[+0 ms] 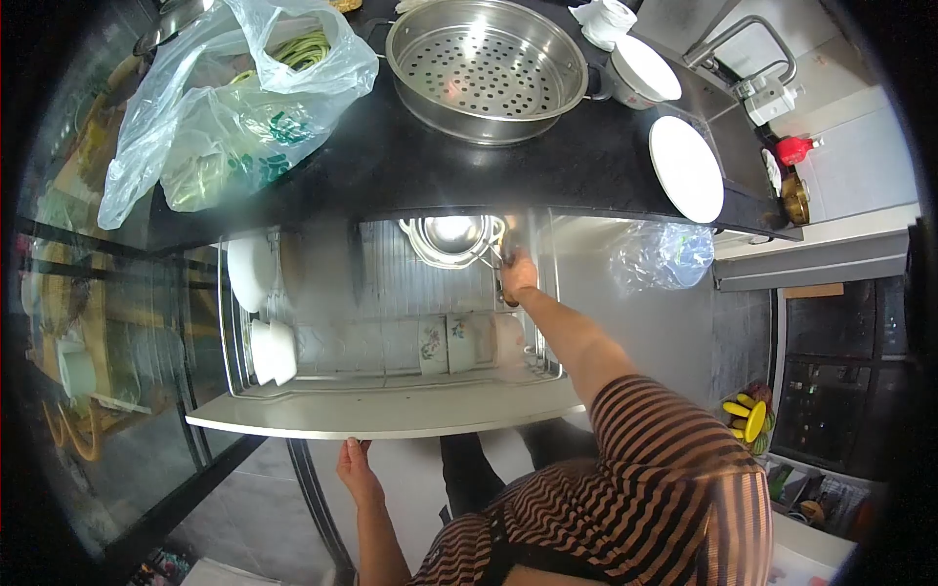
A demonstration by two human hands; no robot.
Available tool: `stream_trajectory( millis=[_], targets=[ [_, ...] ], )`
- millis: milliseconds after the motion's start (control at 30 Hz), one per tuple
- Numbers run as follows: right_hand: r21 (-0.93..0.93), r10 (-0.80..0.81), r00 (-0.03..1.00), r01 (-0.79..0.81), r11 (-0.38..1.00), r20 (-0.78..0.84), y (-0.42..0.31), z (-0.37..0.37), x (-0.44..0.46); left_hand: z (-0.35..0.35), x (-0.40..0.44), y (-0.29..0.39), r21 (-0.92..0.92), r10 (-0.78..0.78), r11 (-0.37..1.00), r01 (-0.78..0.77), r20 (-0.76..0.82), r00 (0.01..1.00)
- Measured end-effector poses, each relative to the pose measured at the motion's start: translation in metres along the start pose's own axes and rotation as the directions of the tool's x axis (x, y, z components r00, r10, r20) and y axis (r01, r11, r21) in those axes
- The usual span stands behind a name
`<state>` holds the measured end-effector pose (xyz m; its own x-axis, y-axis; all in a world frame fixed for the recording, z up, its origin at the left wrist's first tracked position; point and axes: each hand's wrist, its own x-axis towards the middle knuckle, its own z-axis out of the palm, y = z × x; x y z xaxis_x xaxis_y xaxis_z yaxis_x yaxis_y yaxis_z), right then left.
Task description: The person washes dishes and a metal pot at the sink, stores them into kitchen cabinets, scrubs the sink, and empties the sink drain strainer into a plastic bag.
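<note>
A pull-out drawer [391, 418] stands open below the counter, with a wire rack inside. My left hand [360, 476] is at the front panel's outer edge, its fingertips closed against it. Inside the drawer at the right, my right hand [518, 275] is closed around something dark beside the rack's wire side; what it is cannot be made out. Just left of that hand sit shiny metal bowls or pots [451, 237], partly under the counter edge. White bowls [272, 352] and a white plate [250, 272] stand at the drawer's left. Flower-patterned bowls [447, 344] line the front.
On the black counter [342, 176] are a steel steamer pot with a perforated base [489, 73], a plastic bag of green vegetables [244, 107], white bowls [643, 73] and a white plate [686, 169]. A clear plastic bag [674, 256] lies right of the drawer. A faucet [752, 49] stands farther right.
</note>
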<state>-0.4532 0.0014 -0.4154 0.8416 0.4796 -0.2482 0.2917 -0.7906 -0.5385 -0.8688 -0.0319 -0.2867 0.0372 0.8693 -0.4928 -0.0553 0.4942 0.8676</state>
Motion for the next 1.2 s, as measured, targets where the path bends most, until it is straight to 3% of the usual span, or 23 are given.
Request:
stream_trajectory(
  millis=[33,233,433,533,567,633,833,1033,1167,1200],
  targets=[
    [-0.016,-0.093,0.995,0.092,0.996,-0.037,0.005,0.007,-0.001,0.001,-0.001,0.002,0.004,0.002,1.000,-0.002,-0.007,1.000],
    [-0.164,-0.082,0.995,0.071,0.984,-0.057,0.005,0.013,-0.003,0.002,0.002,0.001,0.025,-0.005,1.000,0.006,-0.012,1.000],
    [-0.085,0.135,0.990,-0.131,0.988,0.042,-0.022,-0.024,-0.017,0.010,0.010,0.001,-0.034,0.005,0.999,-0.006,-0.006,1.000],
    [-0.279,0.201,0.970,-0.157,0.947,0.137,-0.010,-0.025,0.000,0.014,0.016,0.003,-0.028,-0.005,1.000,0.005,0.001,1.000],
    [-0.251,0.313,0.935,-0.267,0.930,0.168,-0.007,-0.024,0.009,0.015,0.017,0.004,-0.022,-0.011,1.000,0.011,0.005,1.000],
    [-0.210,0.309,0.928,-0.267,0.941,0.207,-0.005,-0.023,0.022,0.020,0.019,0.008,-0.024,-0.015,1.000,0.016,0.018,1.000],
    [-0.370,0.082,0.996,-0.058,0.927,0.048,-0.008,-0.010,0.025,0.031,0.022,0.020,-0.016,-0.045,0.999,0.045,-0.001,0.999],
    [-0.254,0.060,0.998,-0.066,0.965,-0.028,-0.008,-0.007,0.030,0.033,0.022,0.019,-0.022,-0.044,0.999,0.044,-0.014,0.999],
    [-0.223,-0.199,0.976,0.176,0.959,-0.090,-0.006,-0.015,0.026,0.027,0.022,0.016,0.006,-0.049,0.999,0.048,0.025,0.999],
    [-0.206,-0.173,0.982,0.154,0.966,-0.079,-0.003,-0.012,0.028,0.027,0.022,0.016,0.003,-0.049,0.999,0.048,0.026,0.998]
  ],
)
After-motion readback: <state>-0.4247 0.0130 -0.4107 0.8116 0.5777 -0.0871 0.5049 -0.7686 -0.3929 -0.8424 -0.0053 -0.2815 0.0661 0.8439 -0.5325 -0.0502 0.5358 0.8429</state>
